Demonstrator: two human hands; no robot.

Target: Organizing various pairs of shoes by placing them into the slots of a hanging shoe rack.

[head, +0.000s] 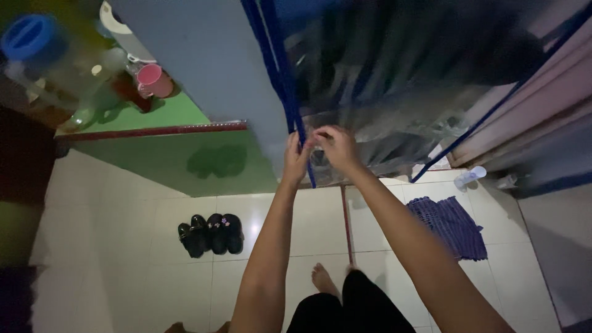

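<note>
In the head view, both arms reach forward and the two hands meet at the blue edge strip (296, 132) of a clear plastic sheet (394, 92) that hangs in front of the person. The left hand (297, 159) has its grip closed on the blue strip, with the fingers wrapped around it from the left side. The right hand (336, 147) is just beside it, touching it; its fingers are bent and pinch the sheet close to the strip, but how firm this grip is I cannot tell. The strip runs from the top of the picture down to below the hands.

Under the arms is a white tiled floor (123, 246). Two pairs of black sandals (211, 234) stand there, left of the left arm. A dark striped cloth (453, 225) lies on the floor to the right. One bare foot (324, 279) of the person shows near the bottom. At upper left, a pink cup (151, 77) and a container with a blue lid (28, 37) stand on a green tabletop (179, 111).
</note>
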